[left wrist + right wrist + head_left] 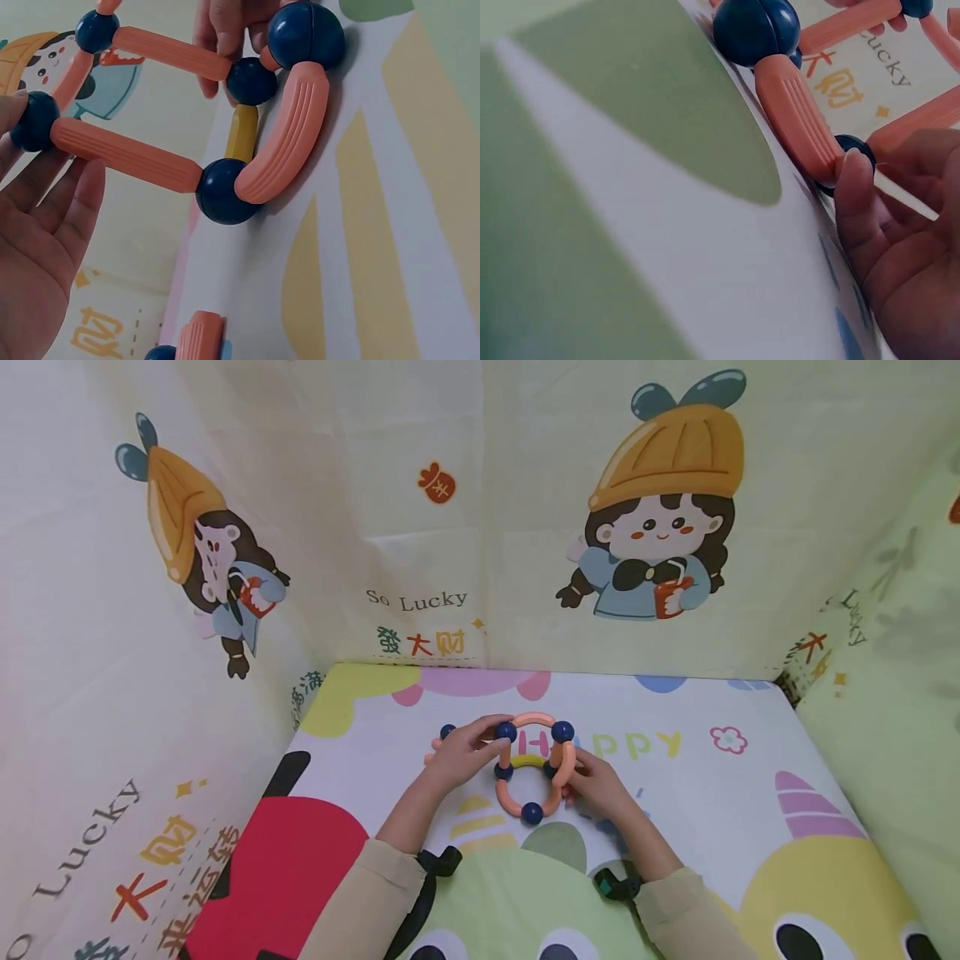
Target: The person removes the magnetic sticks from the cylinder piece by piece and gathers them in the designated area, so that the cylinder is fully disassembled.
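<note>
A frame of ribbed orange sticks and dark blue balls (532, 812), from a magnetic building set, stands on the table. A curved yellow stick (529, 761) joins two balls in its lower ring. My left hand (461, 758) pinches the upper left ball (36, 121), fingers reaching under a straight orange stick (127, 154). On the other side, my right hand (602, 787) has its thumb on a lower ball (855, 152) where a curved orange stick (796, 116) meets it. Some of the right fingers are hidden behind the pieces.
Left of the left hand lie another blue ball (447, 731) and an orange stick (201, 337), partly hidden in the head view. A printed cloth covers the table (420, 710). Patterned curtains (510, 543) hang behind it and at both sides.
</note>
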`<state>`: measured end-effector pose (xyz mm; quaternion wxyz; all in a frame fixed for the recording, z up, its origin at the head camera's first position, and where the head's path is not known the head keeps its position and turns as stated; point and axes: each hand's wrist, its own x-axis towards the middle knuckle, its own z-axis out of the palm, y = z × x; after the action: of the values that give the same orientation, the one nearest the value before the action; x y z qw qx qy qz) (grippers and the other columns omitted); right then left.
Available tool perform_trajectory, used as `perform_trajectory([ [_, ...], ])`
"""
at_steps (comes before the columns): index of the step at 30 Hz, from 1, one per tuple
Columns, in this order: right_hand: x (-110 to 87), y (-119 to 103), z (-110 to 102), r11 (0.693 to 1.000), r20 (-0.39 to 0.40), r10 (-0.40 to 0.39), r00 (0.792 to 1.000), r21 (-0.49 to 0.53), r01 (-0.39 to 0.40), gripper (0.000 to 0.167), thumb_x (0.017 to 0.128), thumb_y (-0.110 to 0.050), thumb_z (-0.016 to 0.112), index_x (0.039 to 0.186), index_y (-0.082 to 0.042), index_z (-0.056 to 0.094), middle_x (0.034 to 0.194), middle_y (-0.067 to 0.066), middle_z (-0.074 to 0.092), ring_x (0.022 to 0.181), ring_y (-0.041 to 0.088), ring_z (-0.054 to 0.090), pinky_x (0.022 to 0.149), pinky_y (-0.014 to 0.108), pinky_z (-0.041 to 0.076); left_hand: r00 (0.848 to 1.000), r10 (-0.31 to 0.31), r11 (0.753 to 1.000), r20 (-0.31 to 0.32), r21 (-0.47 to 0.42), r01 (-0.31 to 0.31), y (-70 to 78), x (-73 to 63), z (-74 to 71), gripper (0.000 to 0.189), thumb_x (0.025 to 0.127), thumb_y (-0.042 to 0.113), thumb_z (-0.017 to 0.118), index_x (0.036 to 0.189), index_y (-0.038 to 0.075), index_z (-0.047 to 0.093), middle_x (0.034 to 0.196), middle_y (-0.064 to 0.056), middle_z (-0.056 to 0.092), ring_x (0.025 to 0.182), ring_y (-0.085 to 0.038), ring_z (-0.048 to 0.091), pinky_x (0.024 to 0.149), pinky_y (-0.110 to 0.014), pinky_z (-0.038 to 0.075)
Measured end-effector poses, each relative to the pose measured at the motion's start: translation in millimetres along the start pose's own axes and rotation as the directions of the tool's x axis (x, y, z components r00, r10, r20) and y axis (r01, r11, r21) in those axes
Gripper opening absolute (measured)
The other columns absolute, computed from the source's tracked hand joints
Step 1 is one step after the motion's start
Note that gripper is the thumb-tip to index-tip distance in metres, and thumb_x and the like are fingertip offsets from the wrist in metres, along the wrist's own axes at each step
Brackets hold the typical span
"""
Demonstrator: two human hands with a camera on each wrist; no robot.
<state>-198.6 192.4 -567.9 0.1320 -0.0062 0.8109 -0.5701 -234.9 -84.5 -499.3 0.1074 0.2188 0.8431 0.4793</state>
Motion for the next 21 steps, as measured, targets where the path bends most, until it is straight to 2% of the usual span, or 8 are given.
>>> perform_trajectory([
  [4, -9.1, -12, -8, 0.993, -0.079, -0.055, 0.995, -0.105, 0.046, 0.028, 0.101, -0.032, 0.055, 0.126, -0.023, 0.060, 0.076, 0.010, 0.066, 0.064, 0.020, 0.061, 0.062, 0.032, 0.052, 1.000, 0.003, 1.000, -0.005, 0.010, -0.003, 0.2, 0.5, -0.9, 0.047, 0.094, 0.058, 0.057, 0.139, 0.048, 0.049, 0.132, 0.007, 0.062, 0.112, -0.016, 0.065, 0.096, -0.038, 0.053],
  [7, -19.9, -30, -18, 0.994, -0.145, -0.080, 0.986, -0.091, 0.067, 0.028, 0.103, -0.032, 0.051, 0.126, -0.020, 0.061, 0.089, 0.016, 0.067, 0.065, 0.022, 0.061, 0.063, 0.035, 0.054, 1.000, 0.021, 1.000, -0.009, 0.020, -0.021, 0.7, 1.3, -1.2, 0.047, 0.094, 0.057, 0.057, 0.139, 0.046, 0.049, 0.130, 0.006, 0.063, 0.114, -0.015, 0.064, 0.096, -0.038, 0.053],
  [9, -26.2, -42, -24, 0.995, -0.162, -0.088, 0.983, -0.063, 0.079, 0.030, 0.103, -0.037, 0.052, 0.123, -0.017, 0.063, 0.099, 0.020, 0.067, 0.066, 0.022, 0.062, 0.062, 0.036, 0.056, 1.000, 0.023, 1.000, -0.010, 0.020, -0.023, 0.7, 1.4, -1.5, 0.047, 0.094, 0.057, 0.057, 0.140, 0.045, 0.049, 0.129, 0.006, 0.064, 0.114, -0.015, 0.064, 0.096, -0.038, 0.053],
  [12, -33.1, -59, -30, 0.995, -0.134, -0.085, 0.987, -0.060, 0.078, 0.039, 0.099, -0.047, 0.055, 0.120, -0.015, 0.063, 0.105, 0.023, 0.065, 0.065, 0.024, 0.061, 0.063, 0.038, 0.056, 1.000, 0.010, 1.000, -0.003, 0.014, -0.010, 0.5, 0.7, -1.4, 0.048, 0.094, 0.058, 0.057, 0.140, 0.046, 0.048, 0.131, 0.006, 0.063, 0.113, -0.015, 0.065, 0.095, -0.038, 0.053],
  [16, -36.5, -75, -30, 0.994, -0.096, -0.019, 0.995, -0.111, 0.008, 0.045, 0.092, -0.057, 0.061, 0.115, -0.018, 0.063, 0.091, 0.019, 0.064, 0.060, 0.024, 0.057, 0.059, 0.037, 0.051, 1.000, -0.014, 1.000, 0.006, 0.006, 0.014, -0.3, -0.1, -0.7, 0.049, 0.093, 0.060, 0.056, 0.139, 0.048, 0.048, 0.133, 0.007, 0.062, 0.111, -0.016, 0.065, 0.094, -0.039, 0.054],
  [21, -36.3, -84, -25, 0.993, -0.104, 0.045, 0.994, -0.107, -0.056, 0.041, 0.090, -0.053, 0.067, 0.109, -0.017, 0.064, 0.085, 0.017, 0.062, 0.056, 0.024, 0.054, 0.056, 0.036, 0.047, 1.000, -0.015, 1.000, 0.001, 0.009, 0.015, -0.8, -0.1, 0.1, 0.048, 0.092, 0.062, 0.057, 0.138, 0.049, 0.049, 0.132, 0.009, 0.062, 0.111, -0.015, 0.065, 0.094, -0.038, 0.054],
])
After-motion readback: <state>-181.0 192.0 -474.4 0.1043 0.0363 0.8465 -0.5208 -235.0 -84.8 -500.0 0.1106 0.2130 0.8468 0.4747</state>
